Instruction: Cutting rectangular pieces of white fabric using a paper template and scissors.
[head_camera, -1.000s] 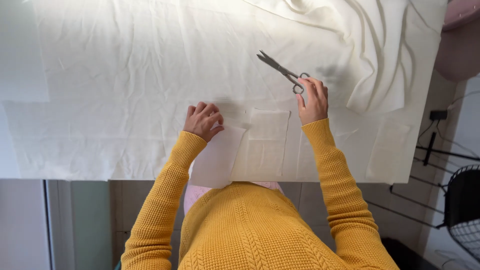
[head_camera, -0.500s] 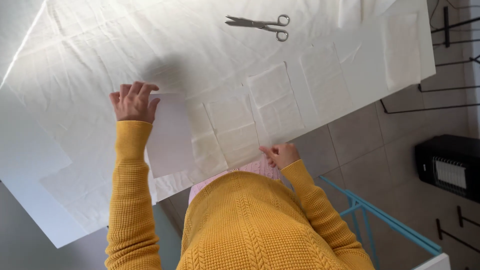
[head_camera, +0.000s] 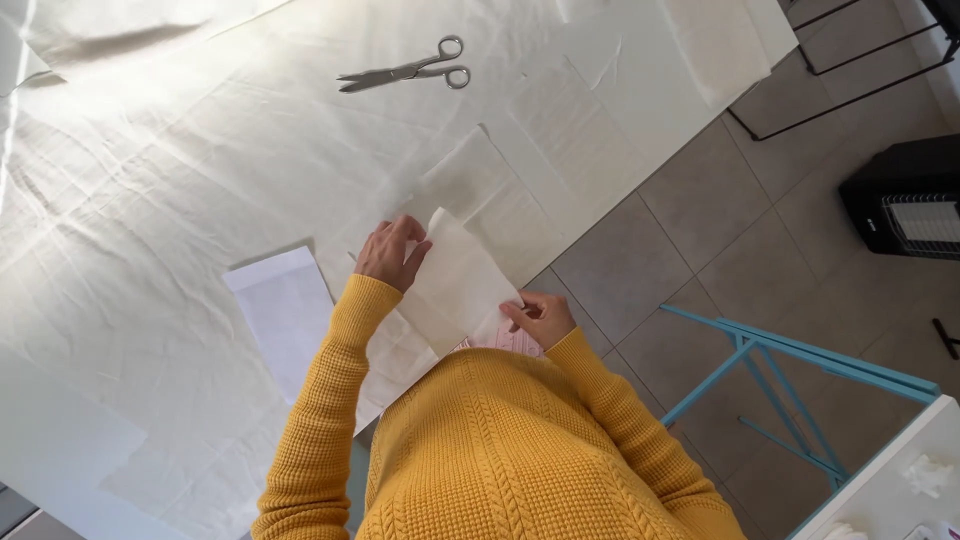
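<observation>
- The left hand (head_camera: 392, 253) pinched the top edge of a cut piece of cloth (head_camera: 462, 282), fingers closed on it.
- The right hand (head_camera: 537, 316) gripped the same piece at its 4 o'clock corner, fingers curled on the edge.
- The piece lay at the table's near edge, over the big white cloth (head_camera: 180, 180).
- Scissors (head_camera: 408, 71) rested well apart at 12 o'clock.
- A white paper sheet (head_camera: 285, 315) lay at 9 o'clock, beside the left sleeve.
</observation>
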